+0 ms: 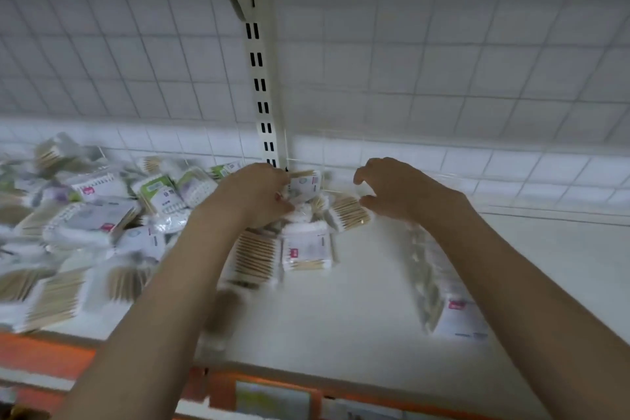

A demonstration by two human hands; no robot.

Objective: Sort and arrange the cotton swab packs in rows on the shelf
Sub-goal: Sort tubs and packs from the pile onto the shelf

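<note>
Sorting step, early: left hand [259, 193] fingers pinching a clear plastic cotton swab pack [304, 182] beside the slotted cream shelf upright [260, 85]. Right hand [392, 189] fingers spread, curled, empty, right of the upright. Next, likely: lay the pack in a row on the white shelf [341, 310].

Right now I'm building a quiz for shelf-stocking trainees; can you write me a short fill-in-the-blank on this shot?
1. The left hand grips a cotton swab pack near the slotted ____ at the back.
2. The jumbled pile of packs lies on the ____ side of the shelf.
3. The right hand holds ____.
4. The shelf's front edge strip is coloured ____.

Missing words: upright; left; nothing; orange
</note>
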